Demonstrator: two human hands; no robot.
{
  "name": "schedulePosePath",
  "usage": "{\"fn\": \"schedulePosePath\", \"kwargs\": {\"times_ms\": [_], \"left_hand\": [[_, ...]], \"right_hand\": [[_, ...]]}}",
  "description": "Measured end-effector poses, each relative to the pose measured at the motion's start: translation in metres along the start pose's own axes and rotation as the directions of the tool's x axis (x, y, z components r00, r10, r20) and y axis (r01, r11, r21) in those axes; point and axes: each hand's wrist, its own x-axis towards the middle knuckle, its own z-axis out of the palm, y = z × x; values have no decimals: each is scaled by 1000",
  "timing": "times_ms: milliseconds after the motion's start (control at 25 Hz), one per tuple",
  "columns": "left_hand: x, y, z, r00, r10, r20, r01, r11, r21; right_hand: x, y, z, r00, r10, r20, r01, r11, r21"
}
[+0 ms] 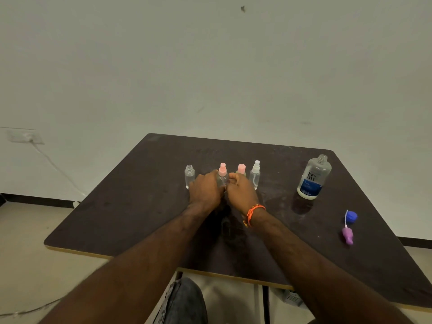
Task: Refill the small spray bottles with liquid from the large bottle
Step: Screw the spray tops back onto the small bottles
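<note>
The pink-capped spray bottle [222,175] is seen upright on the table [140,206], its long axis vertical, standing directly between the two hands: the left hand [205,189] is curled round its body from the left side, and the right hand [240,190] is closed in against it from the right, fingers bent toward the lower body or neck (exactly what the right fingers pinch cannot be told, since the knuckles hide the contact). Both hands are equally near; neither has to travel. The pump head is judged to be the part the coming move turns on, lying just above and between the two hands, so a twist about the vertical axis is probably called for. To the left, just beside the left hand, an uncapped small bottle [189,176] is noted; to the right stand a second pink-capped bottle [241,170], partly hidden behind the right hand, and a white-capped spray bottle [255,175]. The large bottle [314,177] is found well apart to the right, upright, cap off. Nearer the right edge lie a blue cap [351,216] and a purple spray head [347,235]. The table is dark, matt and scuffed, set near a plain pale wall [210,66]; a cable [53,164] runs from a wall socket [25,136] down toward the floor.
</note>
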Motion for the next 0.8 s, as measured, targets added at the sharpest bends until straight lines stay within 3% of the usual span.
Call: {"fn": "schedulePosePath", "kwargs": {"times_ms": [520,680,800], "left_hand": [[48,-16,32,994,-21,110,14,998,64],[33,-8,18,999,-23,25,22,998,54],[6,1,-5,992,90,-86,-88,996,17]], "right_hand": [[44,9,22,992,126,19,-126,992,-20],[30,11,20,997,49,-61,-53,996,-71],[16,11,18,985,-45,-168,25,993,-117]]}}
